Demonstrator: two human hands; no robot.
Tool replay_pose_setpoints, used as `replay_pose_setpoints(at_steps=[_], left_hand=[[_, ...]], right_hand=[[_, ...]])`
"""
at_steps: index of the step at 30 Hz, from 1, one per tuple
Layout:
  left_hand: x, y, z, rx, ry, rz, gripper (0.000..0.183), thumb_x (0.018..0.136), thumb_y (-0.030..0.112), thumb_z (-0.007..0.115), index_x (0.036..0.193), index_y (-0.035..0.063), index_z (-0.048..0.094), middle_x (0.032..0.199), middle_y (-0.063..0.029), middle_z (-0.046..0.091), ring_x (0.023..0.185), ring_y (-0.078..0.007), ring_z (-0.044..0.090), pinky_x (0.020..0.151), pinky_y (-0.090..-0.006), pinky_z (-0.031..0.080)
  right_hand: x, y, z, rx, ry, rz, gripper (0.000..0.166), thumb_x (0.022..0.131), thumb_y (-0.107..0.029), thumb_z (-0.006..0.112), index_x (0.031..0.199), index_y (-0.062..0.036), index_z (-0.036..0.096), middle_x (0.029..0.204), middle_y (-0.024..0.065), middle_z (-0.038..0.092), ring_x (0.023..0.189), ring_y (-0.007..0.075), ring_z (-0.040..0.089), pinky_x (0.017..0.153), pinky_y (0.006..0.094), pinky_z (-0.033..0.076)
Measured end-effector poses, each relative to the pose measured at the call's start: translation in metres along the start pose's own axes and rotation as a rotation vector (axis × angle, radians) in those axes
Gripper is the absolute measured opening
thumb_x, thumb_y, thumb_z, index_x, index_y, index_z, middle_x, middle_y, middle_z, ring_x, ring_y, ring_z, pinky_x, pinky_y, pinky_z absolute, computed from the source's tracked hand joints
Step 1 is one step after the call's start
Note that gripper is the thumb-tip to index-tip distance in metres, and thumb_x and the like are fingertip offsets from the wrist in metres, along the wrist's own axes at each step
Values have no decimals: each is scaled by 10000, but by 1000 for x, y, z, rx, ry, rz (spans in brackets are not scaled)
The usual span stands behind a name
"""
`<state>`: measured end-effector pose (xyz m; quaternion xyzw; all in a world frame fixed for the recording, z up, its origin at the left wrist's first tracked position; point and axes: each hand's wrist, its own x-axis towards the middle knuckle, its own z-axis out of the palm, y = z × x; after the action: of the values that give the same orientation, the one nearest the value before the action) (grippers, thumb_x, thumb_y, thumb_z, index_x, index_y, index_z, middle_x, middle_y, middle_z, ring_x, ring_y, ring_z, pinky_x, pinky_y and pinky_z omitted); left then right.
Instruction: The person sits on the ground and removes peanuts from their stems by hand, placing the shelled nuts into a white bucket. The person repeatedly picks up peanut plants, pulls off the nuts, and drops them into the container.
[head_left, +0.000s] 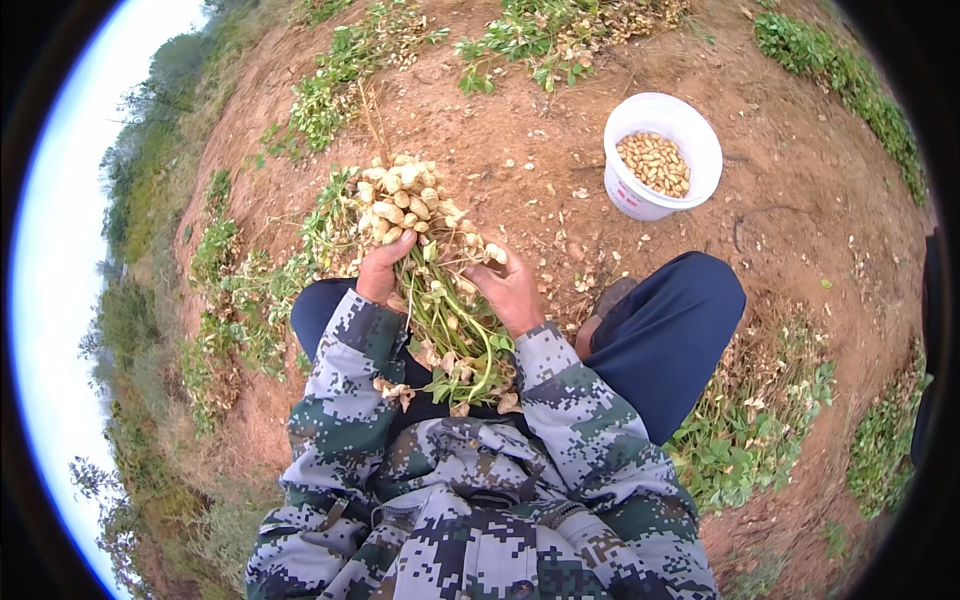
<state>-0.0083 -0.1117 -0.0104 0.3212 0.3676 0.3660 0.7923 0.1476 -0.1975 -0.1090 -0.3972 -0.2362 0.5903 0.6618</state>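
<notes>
My left hand (380, 268) grips the upper stems of an uprooted peanut plant (457, 330), its thumb just below a dense cluster of pale peanut pods (401, 199). The leafy stems hang down over my lap. At the right side of the cluster, my right hand (511, 289) has its thumb and fingers around a few pods (487, 251) that hang on thin roots. A white plastic bucket (619, 196) stands on the soil ahead and to the right, partly filled with loose peanuts (654, 163).
Pulled peanut plants lie ahead (525, 45), along the left (255, 300) and beside my right knee (750, 427). Reddish soil (525, 135) with scattered dry leaves lies between my legs and the bucket. Bushes (142, 225) line the far left.
</notes>
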Motion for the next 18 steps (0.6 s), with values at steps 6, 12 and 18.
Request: replay_pose_setpoints(at_steps=[6, 12, 18], left_hand=[[1, -3, 9, -22, -30, -44, 459, 990, 149, 595, 1409, -12, 500, 1273, -183, 667, 1101, -328, 698, 943, -481, 598], [1, 1, 21, 63, 88, -52, 406, 972, 161, 631, 1341, 3, 576, 1190, -154, 707, 1017, -287, 723, 895, -438, 608], [1, 1, 13, 95, 162, -27, 353, 980, 184, 630, 1286, 9, 612, 1121, -137, 727, 942, -260, 738, 832, -416, 626]], right_hand=[[4, 7, 0, 61, -34, -46, 326, 947, -69, 709, 1258, 8, 649, 1089, 49, 708, 961, 104, 657, 839, 268, 545], [-6, 11, -7, 122, 275, 22, 168, 950, -68, 674, 1096, 13, 681, 936, 15, 703, 779, 70, 643, 687, 237, 528], [-25, -24, 3, -466, 239, -431, 104, 913, -80, 706, 987, -12, 681, 908, 57, 690, 747, 120, 658, 680, 279, 533]])
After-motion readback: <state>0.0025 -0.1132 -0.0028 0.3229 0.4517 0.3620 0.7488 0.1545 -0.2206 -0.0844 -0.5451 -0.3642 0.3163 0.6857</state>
